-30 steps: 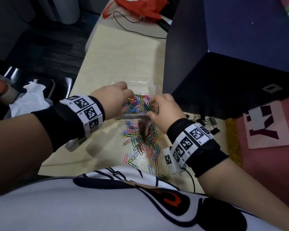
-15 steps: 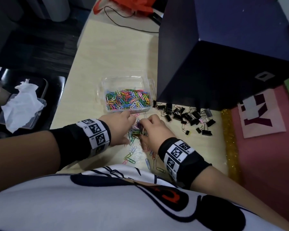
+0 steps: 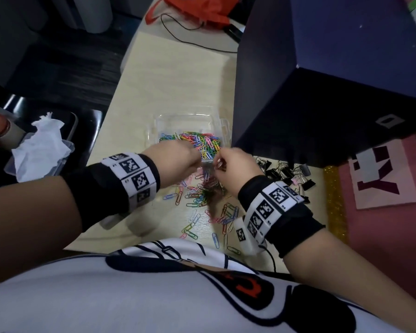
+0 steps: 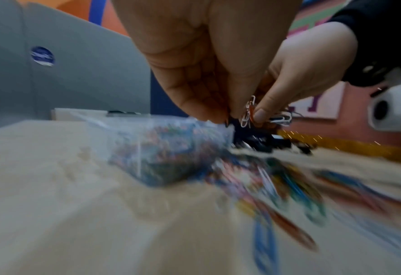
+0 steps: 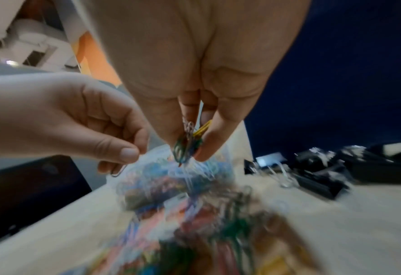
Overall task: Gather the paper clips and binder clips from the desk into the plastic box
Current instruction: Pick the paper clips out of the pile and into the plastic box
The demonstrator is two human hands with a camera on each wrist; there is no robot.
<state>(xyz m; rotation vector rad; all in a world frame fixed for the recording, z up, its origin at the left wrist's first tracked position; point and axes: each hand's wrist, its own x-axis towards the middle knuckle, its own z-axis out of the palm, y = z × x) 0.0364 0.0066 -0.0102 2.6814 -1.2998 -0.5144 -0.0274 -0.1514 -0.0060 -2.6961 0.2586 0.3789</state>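
A clear plastic box [image 3: 165, 121] holding several coloured paper clips [image 3: 195, 140] stands mid-desk. My left hand [image 3: 193, 157] hovers at its near edge and pinches a dark paper clip [image 5: 119, 172] between thumb and finger. Just to its right, my right hand [image 3: 220, 162] pinches a small bunch of clips [image 5: 187, 147], green and yellow among them, above the box's near right corner. Loose paper clips [image 3: 203, 195] lie scattered on the desk below both hands. Black binder clips [image 3: 286, 173] sit in a cluster to the right of the box.
A large dark blue box [image 3: 322, 87] stands right behind the binder clips and beside the plastic box. A pink mat [image 3: 382, 224] and gold glitter strip [image 3: 333, 200] border the desk's right side. An orange bag [image 3: 197, 8] and a cable lie at the far end.
Half a second ago both hands were down on the loose pile; now they are raised with clips and have moved forward to the box's near edge.
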